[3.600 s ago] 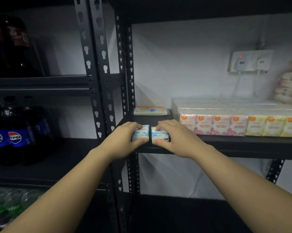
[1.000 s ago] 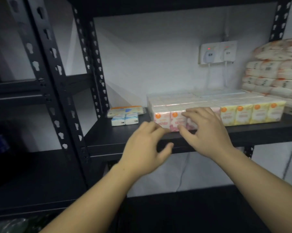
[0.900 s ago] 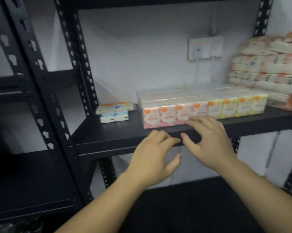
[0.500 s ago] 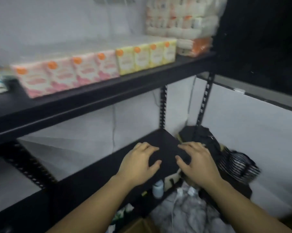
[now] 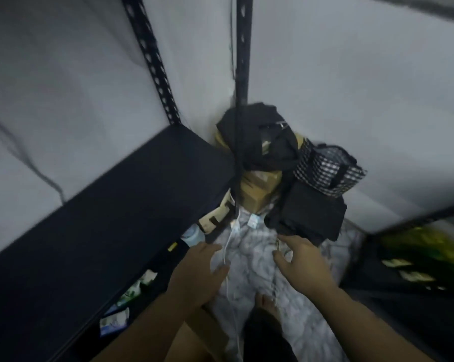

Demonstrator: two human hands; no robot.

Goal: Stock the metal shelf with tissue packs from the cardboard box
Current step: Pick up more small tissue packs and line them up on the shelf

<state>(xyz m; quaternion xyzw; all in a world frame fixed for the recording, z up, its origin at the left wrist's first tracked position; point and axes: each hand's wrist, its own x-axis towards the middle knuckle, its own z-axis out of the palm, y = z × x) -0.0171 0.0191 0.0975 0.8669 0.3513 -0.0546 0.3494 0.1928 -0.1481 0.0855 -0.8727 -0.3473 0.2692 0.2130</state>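
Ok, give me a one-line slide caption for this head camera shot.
Both empty hands, left hand and right hand, reach down beside the black metal shelf toward floor clutter.

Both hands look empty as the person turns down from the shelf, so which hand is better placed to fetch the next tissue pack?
Probably the left hand: it hangs open nearest a brown corner low in view, maybe the box. The right hand is open too, farther right.

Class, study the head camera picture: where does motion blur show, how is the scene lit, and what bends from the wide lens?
Head view: motion blur smears the left hand, right hand and the checked bag; light is dim and flat, the black shelf board nearly featureless; the wide lens splays the perforated upright and the black post apart.
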